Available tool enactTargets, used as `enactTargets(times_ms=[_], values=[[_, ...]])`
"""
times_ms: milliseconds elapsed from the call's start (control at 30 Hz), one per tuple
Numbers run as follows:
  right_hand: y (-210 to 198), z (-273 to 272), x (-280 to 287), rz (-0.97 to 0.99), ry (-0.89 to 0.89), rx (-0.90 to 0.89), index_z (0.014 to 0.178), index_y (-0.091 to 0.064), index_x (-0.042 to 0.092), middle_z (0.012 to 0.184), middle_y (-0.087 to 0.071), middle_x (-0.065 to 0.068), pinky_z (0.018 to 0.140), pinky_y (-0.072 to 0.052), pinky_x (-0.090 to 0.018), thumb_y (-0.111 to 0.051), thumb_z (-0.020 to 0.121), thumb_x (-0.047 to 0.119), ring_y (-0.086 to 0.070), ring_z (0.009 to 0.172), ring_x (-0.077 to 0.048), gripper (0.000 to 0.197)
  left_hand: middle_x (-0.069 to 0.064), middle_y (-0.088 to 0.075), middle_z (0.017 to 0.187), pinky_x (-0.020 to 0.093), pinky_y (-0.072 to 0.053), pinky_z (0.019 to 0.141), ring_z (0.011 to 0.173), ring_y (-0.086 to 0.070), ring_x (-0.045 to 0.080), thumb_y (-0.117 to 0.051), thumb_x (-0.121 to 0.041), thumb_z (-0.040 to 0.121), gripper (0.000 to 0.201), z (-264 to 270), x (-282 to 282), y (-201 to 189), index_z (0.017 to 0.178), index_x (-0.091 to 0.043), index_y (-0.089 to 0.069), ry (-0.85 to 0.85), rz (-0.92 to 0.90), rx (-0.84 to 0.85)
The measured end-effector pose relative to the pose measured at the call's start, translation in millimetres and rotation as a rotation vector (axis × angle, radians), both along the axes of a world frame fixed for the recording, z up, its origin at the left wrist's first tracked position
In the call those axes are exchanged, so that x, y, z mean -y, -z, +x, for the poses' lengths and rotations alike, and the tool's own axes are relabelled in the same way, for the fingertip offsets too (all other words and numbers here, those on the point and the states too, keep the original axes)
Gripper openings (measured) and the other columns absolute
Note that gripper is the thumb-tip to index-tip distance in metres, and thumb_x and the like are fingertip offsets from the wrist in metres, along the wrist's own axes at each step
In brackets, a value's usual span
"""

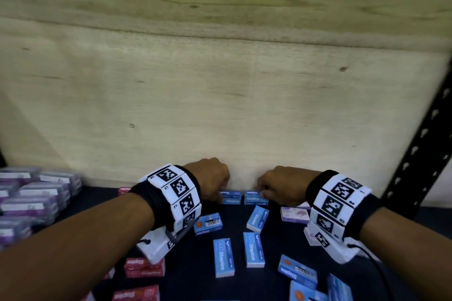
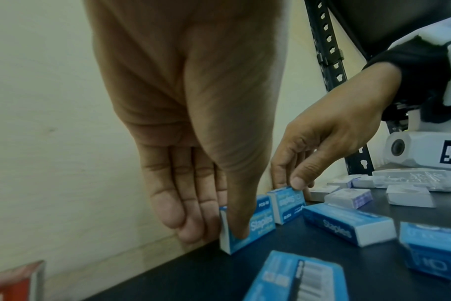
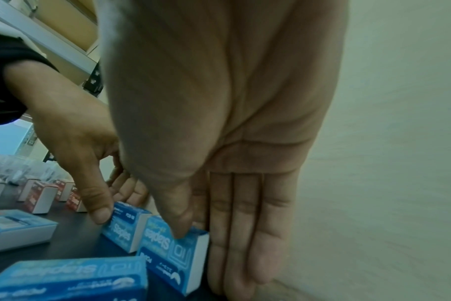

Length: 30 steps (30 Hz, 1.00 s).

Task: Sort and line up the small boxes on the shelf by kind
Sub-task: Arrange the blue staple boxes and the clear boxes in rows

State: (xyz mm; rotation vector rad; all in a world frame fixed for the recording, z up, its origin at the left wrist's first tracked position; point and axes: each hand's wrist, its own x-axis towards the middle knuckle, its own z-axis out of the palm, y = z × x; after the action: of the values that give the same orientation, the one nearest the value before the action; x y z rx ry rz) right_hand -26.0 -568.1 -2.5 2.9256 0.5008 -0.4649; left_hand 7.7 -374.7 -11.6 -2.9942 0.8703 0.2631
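Note:
Two blue staples boxes stand on edge side by side against the wooden back panel [image 1: 220,105] of the dark shelf [image 1: 274,239]. My left hand [image 1: 212,178] pinches the left blue box [image 1: 231,197], thumb on its front face and straight fingers behind it, as the left wrist view shows [image 2: 255,222]. My right hand [image 1: 276,186] pinches the right blue box [image 1: 255,197] the same way, with the thumb on the front of that box [image 3: 168,250]. A narrow gap separates the two boxes. Both boxes touch the shelf.
Several more blue staples boxes [image 1: 223,258] lie flat and scattered nearer to me. Red staples boxes [image 1: 144,267] sit at the lower left, clear cases with purple labels [image 1: 36,193] at far left, white-purple boxes [image 1: 294,214] at right. A black perforated post [image 1: 420,149] rises at right.

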Motion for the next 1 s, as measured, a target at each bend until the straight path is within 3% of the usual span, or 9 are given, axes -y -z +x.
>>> enactTargets(times_ms=[133, 267, 467, 600, 767, 900, 1000], values=[[-2.7, -4.6, -0.4, -0.023, 0.022, 0.033, 0.113, -0.063, 0.011, 0.106, -0.066, -0.011, 0.073, -0.045, -0.032, -0.044, 0.101, 0.029, -0.062, 0.09, -0.027, 0.029, 0.004, -0.065, 0.103, 0.027, -0.041, 0.066, 0.082, -0.057, 0.02, -0.076, -0.032, 0.084, 0.028, -1.6, -3.7, -0.2, 0.103, -0.014, -0.067, -0.001, 0.02, 0.007], [-4.3, -6.5, 2.6, -0.013, 0.04, 0.082, 0.114, -0.06, 0.018, 0.097, -0.058, -0.004, 0.073, -0.045, -0.033, -0.047, 0.098, 0.027, -0.058, 0.085, -0.026, 0.023, 0.004, -0.065, 0.105, 0.026, -0.041, 0.066, 0.082, -0.056, 0.018, -0.076, -0.031, 0.084, 0.028, -2.7, -9.8, -2.5, 0.105, -0.015, -0.067, -0.015, 0.031, 0.008], [-2.9, -7.6, -1.6, -0.032, -0.024, 0.116, 0.113, -0.068, 0.014, 0.112, -0.062, -0.009, 0.084, -0.053, -0.041, -0.051, 0.096, 0.017, -0.062, 0.096, -0.028, 0.024, 0.001, -0.066, 0.105, 0.024, -0.042, 0.066, 0.082, -0.056, 0.015, -0.075, -0.031, 0.085, 0.029, -5.4, -13.9, -5.8, 0.108, -0.015, -0.068, -0.03, -0.005, -0.023], [-3.6, -7.2, -4.9, 0.019, -0.072, 0.133, 0.124, -0.063, 0.018, 0.122, -0.059, -0.007, 0.091, -0.05, -0.04, -0.054, 0.097, 0.019, -0.059, 0.106, -0.027, 0.029, 0.001, -0.067, 0.106, 0.024, -0.042, 0.068, 0.083, -0.056, 0.014, -0.075, -0.03, 0.085, 0.027, -6.3, -14.4, -5.9, 0.107, -0.016, -0.068, -0.032, -0.011, -0.027], [1.9, -3.4, -13.9, 0.116, -0.047, 0.12, 0.131, -0.054, 0.022, 0.122, -0.059, -0.009, 0.086, -0.051, -0.036, -0.061, 0.094, 0.023, -0.06, 0.104, -0.027, 0.038, 0.001, -0.066, 0.106, 0.024, -0.04, 0.067, 0.083, -0.055, 0.014, -0.074, -0.029, 0.086, 0.025, -8.8, -18.1, -7.9, 0.107, -0.016, -0.069, -0.033, 0.004, -0.032], [3.5, -1.6, -21.0, 0.116, -0.046, 0.088, 0.12, -0.061, 0.018, 0.112, -0.062, -0.006, 0.078, -0.048, -0.031, -0.066, 0.092, 0.026, -0.061, 0.098, -0.025, 0.03, 0.001, -0.067, 0.103, 0.023, -0.039, 0.065, 0.082, -0.055, 0.014, -0.073, -0.029, 0.086, 0.025, -8.5, -22.8, -9.0, 0.107, -0.016, -0.069, -0.038, 0.015, -0.038], [2.4, -1.8, -21.1, 0.156, -0.044, 0.051, 0.106, -0.063, 0.025, 0.102, -0.063, 0.0, 0.078, -0.051, -0.033, -0.069, 0.088, 0.028, -0.061, 0.093, -0.022, 0.019, 0.001, -0.068, 0.103, 0.024, -0.041, 0.065, 0.081, -0.057, 0.015, -0.073, -0.029, 0.086, 0.024, -7.3, -24.0, -7.8, 0.106, -0.015, -0.069, -0.036, 0.014, -0.044]])
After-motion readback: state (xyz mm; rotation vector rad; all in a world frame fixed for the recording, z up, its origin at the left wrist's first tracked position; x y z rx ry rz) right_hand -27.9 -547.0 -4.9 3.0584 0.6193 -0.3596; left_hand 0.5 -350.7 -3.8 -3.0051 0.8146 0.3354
